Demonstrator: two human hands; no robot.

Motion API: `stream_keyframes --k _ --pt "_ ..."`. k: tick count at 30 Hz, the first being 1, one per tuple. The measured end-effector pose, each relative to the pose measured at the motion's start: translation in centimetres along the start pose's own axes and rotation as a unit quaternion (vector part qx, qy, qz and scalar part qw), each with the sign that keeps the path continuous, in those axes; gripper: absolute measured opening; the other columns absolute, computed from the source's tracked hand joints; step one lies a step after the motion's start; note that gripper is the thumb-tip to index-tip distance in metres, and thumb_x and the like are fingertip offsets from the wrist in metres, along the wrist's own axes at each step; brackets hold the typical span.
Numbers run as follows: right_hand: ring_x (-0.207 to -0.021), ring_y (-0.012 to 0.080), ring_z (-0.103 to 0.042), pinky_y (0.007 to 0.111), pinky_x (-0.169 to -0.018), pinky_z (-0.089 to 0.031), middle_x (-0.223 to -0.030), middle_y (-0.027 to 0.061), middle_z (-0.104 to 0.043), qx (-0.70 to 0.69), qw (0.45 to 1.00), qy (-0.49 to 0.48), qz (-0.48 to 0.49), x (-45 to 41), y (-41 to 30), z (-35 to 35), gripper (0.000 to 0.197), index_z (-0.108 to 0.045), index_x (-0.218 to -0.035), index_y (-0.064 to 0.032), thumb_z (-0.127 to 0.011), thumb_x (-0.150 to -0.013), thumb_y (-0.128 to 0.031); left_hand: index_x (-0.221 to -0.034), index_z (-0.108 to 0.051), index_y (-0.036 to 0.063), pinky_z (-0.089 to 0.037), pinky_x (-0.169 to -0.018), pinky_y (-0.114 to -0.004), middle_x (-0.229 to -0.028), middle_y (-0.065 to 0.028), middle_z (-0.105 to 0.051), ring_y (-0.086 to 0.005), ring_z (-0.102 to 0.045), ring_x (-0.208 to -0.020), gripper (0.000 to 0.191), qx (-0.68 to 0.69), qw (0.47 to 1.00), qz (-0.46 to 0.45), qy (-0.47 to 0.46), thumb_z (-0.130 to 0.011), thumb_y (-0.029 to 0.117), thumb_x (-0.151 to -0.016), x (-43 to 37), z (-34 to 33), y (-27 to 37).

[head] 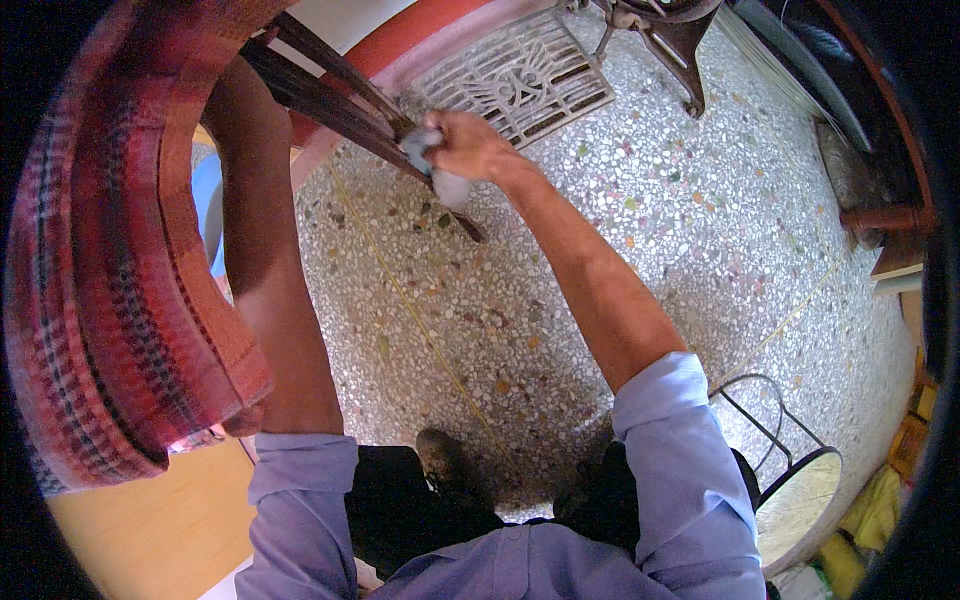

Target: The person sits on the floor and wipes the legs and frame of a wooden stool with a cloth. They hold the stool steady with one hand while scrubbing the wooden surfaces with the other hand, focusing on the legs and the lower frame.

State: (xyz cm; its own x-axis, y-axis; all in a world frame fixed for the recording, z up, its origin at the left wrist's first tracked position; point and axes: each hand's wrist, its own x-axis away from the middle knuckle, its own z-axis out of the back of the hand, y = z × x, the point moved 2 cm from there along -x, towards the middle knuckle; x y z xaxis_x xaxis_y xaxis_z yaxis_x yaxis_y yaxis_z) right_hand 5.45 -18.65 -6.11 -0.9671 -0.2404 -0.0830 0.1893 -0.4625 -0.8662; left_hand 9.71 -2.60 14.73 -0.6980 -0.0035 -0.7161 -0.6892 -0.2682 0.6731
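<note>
My right hand (469, 146) grips a crumpled white and bluish cloth (451, 187), blurred, pressed against a dark metal leg (341, 112) that slants down to the floor. Just behind it is the ornate iron grate (517, 79) of what looks like a sewing machine treadle. My left arm reaches up at the left; my left hand (244, 94) is mostly hidden behind a red plaid cloth (112, 285) with an orange border. Whether it grips anything cannot be seen.
A curved dark iron leg (686, 71) stands on the speckled terrazzo floor (480, 322). At lower right is a stool (802, 495) with a round top and black metal legs. A pale wooden surface (157, 517) lies lower left, a blue object (208, 202) beyond my left arm. Yellow cloth (874, 510) lies far right.
</note>
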Motion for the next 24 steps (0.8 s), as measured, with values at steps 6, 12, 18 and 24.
stream_keyframes --k 6,12,18,24 --pt "-0.092 0.0315 -0.063 0.04 -0.084 -0.05 -0.096 0.0164 -0.067 -0.242 0.964 0.076 0.083 -1.8 -6.9 5.3 0.029 -0.062 -0.103 -0.0055 -0.065 -0.075 -0.009 -0.113 -0.055 0.0024 -0.052 -0.078 -0.035 -0.098 -0.0126 -0.065 -0.0244 -0.065 -0.086 0.032 0.039 0.997 0.044 0.047 -0.041 0.028 -0.099 -0.1 -0.5 2.3" --pt "-0.082 0.023 -0.06 0.032 -0.076 -0.049 -0.089 0.0117 -0.065 -0.228 0.855 0.322 0.336 -4.9 -10.4 8.5 0.024 -0.059 -0.1 0.0009 -0.058 -0.076 -0.002 -0.111 -0.055 0.004 -0.059 -0.071 -0.036 -0.093 -0.0162 -0.067 -0.0267 -0.068 -0.078 0.03 0.06 0.997 0.023 0.049 -0.042 0.028 -0.098 -0.2 0.1 2.0" --pt "-0.09 0.0304 -0.062 0.039 -0.081 -0.049 -0.104 0.0184 -0.062 -0.035 0.939 0.199 0.277 -8.0 -12.7 7.3 0.034 -0.059 -0.112 -0.0028 -0.061 -0.081 -0.016 -0.107 -0.055 0.0006 -0.058 -0.072 -0.038 -0.092 -0.0194 -0.066 -0.029 -0.067 -0.077 0.038 0.07 0.995 0.019 0.064 -0.042 0.035 -0.098 0.0 -1.1 2.9" --pt "-0.094 0.0395 -0.058 0.044 -0.084 -0.047 -0.103 0.0195 -0.064 -0.215 0.907 0.155 0.326 -9.1 -8.7 1.8 0.033 -0.058 -0.116 -0.0058 -0.058 -0.084 -0.011 -0.111 -0.054 -0.0017 -0.058 -0.075 -0.042 -0.096 -0.0226 -0.065 -0.0333 -0.066 -0.082 0.042 0.058 0.994 0.026 0.089 -0.039 0.035 -0.098 0.5 -0.7 3.7"
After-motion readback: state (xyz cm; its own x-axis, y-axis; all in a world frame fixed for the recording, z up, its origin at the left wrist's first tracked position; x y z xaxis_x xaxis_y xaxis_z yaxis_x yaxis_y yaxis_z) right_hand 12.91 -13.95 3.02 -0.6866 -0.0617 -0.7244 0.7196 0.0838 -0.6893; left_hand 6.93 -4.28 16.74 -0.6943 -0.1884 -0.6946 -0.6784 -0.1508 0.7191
